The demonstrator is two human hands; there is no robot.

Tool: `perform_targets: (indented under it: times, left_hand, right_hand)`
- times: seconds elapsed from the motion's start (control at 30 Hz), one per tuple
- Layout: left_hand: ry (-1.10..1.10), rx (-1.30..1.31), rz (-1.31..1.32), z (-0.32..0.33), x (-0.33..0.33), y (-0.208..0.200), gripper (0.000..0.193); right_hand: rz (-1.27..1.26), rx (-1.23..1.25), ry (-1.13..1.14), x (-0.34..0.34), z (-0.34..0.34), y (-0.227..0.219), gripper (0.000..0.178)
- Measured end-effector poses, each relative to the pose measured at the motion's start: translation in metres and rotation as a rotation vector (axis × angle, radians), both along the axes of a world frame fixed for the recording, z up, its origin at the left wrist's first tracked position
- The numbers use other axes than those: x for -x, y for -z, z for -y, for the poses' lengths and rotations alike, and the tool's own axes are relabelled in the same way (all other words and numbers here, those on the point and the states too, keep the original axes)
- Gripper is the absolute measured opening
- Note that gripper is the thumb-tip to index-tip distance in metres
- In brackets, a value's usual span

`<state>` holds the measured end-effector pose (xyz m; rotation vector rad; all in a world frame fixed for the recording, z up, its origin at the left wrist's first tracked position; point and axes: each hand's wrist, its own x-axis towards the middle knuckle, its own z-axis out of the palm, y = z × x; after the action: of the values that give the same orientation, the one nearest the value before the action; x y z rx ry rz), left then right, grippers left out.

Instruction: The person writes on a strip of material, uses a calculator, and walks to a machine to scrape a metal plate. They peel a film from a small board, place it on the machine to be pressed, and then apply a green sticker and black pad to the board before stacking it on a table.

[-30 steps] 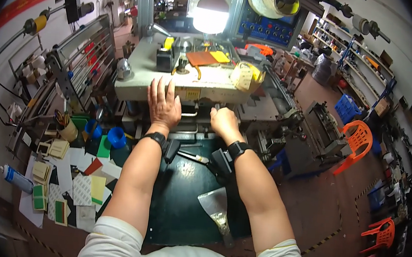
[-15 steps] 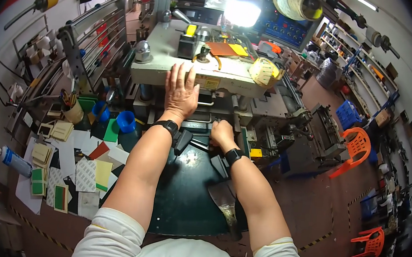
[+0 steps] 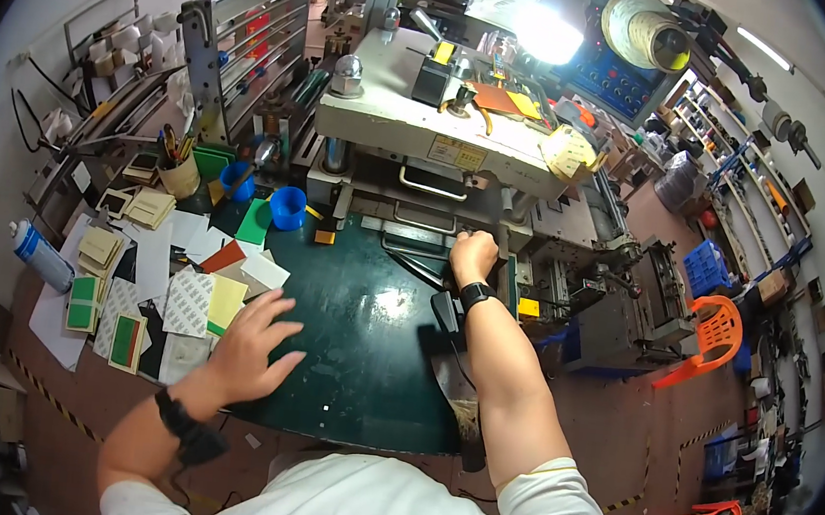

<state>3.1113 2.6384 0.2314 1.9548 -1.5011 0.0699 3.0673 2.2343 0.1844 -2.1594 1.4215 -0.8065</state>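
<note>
My left hand (image 3: pixel 252 346) hovers over the left part of the dark green tabletop (image 3: pixel 353 342), fingers spread and holding nothing. Closest to it are a patterned white sheet (image 3: pixel 189 302) and a pale yellow card (image 3: pixel 226 304). My right hand (image 3: pixel 473 257) is closed at the front of a large press-like machine (image 3: pixel 386 126), by the right end of a metal bar (image 3: pixel 405 233). Whatever its fingers grip is hidden. Left of that hand, metal handles (image 3: pixel 431 191) stick out below the machine's pale top block.
Blue cups (image 3: pixel 288 208) and a holder of tools (image 3: pixel 178 176) stand at the table's left back. A spray can (image 3: pixel 41 256) lies by several cards and papers. A bright lamp (image 3: pixel 548 39) shines above the machine. An orange chair (image 3: pixel 711 339) stands to the right.
My left hand has come back from the machine's front edge to the left side of the table. My right hand stays by the bar. The view has swung left.
</note>
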Motion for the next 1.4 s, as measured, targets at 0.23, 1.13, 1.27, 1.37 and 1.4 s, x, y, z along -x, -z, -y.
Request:
perform_targets:
  times: [0.23,1.13,1.27,1.37,1.4]
  left_hand:
    - [-0.305,0.062,0.016,-0.038,0.034,0.047,0.032]
    - [-0.356,0.339,0.292,-0.063,0.041,0.086,0.012]
    - [-0.304,0.378,0.391,-0.038,0.018,0.081,0.013]
    - [-0.347,0.366,0.377,-0.056,0.043,0.101,0.014]
    - [-0.358,0.362,0.361,-0.061,0.046,0.099,0.014]
  right_hand:
    - [-0.002,0.037,-0.035,0.006,-0.002,-0.002,0.027]
    - [-0.502,0.571,-0.606,-0.069,-0.031,-0.004,0.037]
    - [-0.496,0.669,-0.528,-0.046,0.039,0.018,0.039]
    - [-0.554,0.493,-0.582,-0.058,-0.041,0.003,0.040]
    - [-0.587,0.413,-0.575,-0.048,-0.063,-0.008,0.040]
